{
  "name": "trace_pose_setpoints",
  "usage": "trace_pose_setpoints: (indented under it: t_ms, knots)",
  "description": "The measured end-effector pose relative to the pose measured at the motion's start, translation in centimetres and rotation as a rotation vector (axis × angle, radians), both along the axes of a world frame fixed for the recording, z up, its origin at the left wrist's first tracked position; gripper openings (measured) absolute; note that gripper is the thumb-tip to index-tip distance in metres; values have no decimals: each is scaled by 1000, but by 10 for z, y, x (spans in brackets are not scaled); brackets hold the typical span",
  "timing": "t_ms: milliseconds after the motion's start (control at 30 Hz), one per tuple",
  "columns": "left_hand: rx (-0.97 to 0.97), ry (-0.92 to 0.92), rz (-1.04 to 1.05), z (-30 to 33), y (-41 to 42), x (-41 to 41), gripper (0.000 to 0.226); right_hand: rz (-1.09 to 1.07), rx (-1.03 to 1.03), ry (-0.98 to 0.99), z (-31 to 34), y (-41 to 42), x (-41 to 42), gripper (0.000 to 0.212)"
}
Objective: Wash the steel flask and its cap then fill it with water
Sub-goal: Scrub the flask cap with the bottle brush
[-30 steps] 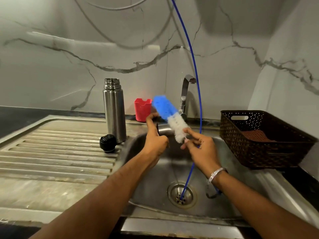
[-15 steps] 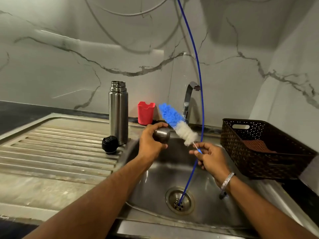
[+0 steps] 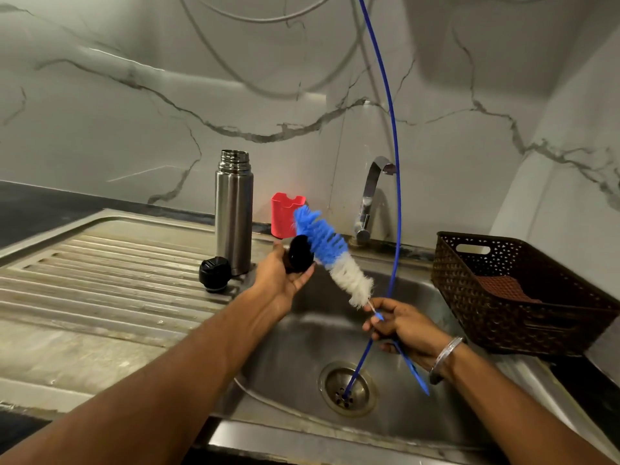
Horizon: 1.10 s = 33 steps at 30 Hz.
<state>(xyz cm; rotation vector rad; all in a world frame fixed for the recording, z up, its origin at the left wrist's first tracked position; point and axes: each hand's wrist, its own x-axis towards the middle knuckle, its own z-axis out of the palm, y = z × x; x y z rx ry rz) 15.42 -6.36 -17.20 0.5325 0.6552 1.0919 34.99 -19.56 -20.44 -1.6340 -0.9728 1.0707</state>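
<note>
The person is standing over the steel sink (image 3: pixel 396 427), both arms reaching out above the basin. The left hand (image 3: pixel 281 280) is gripping the flask's cup cap (image 3: pixel 299 254), fingers curled round it, with its dark open mouth turning toward the right. The right hand (image 3: pixel 406 327) is pinching the thin blue handle of a bottle brush (image 3: pixel 332 255), whose bristles, blue at the tip and white nearer the handle, are slanting up toward 11 o'clock and touching the cap's rim.

The steel flask (image 3: pixel 234 209) is standing upright and uncapped on the ribbed draining board (image 3: pixel 110 280), at about 10 o'clock from the left hand. Its black stopper (image 3: pixel 215 274) is sitting just beside the flask's base, toward 8 o'clock from it.

A red holder (image 3: pixel 285 214) is resting against the marble wall at 12 o'clock from the cap, and the tap (image 3: pixel 370 199) is rising at 1 o'clock. A thin blue hose (image 3: pixel 396 162) is hanging down from above and running into the drain (image 3: pixel 347 387). A dark woven basket (image 3: pixel 523 290) is sitting on the counter at 3 o'clock, with a brownish cloth (image 3: pixel 503 288) lying inside.
</note>
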Motion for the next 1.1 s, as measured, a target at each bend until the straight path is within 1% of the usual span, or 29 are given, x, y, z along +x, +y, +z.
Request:
trace_pose_setpoints:
  t_ms: [67,133,233,300,367,467,500,567,633,700,800,867,933,1033,1100]
  knots:
    - [-28,-10,40,2,-1,1,26,74,-69,-22,-2,-1,1,26]
    - [-3,33,99,3,-2,2,28,129,-111,-15,-4,-2,3,23]
    - [56,11,147,6,0,2,33,218,-129,-21,-5,-5,6,20]
    - [148,9,172,11,-2,2,30,261,-121,-39,-2,-7,8,20]
    - [284,74,258,14,-1,3,21,298,-105,-45,3,-9,9,20]
    - [428,201,376,14,5,-1,25,360,-116,-149,5,-11,13,19]
    - [471,238,375,13,5,-4,28,388,-134,-202,4,-12,14,19]
    - [554,324,297,10,5,-8,34,418,-169,-289,2,-14,15,19]
    - [625,455,192,6,3,-11,27,377,-151,-329,1,-15,16,26]
    - [622,556,155,0,8,-13,23,293,-77,-327,0,-15,15,35]
    - [537,511,214,0,14,-16,23,165,84,-299,2,-14,12,38]
    - [480,445,250,5,14,-17,26,91,190,-221,4,-11,11,34]
    - [417,374,244,7,15,-18,29,36,250,-151,7,-8,12,26]
    - [399,274,172,14,10,-18,13,-23,287,-241,9,-5,13,17]
    - [421,249,151,17,6,-17,12,-15,288,-297,10,-3,12,18]
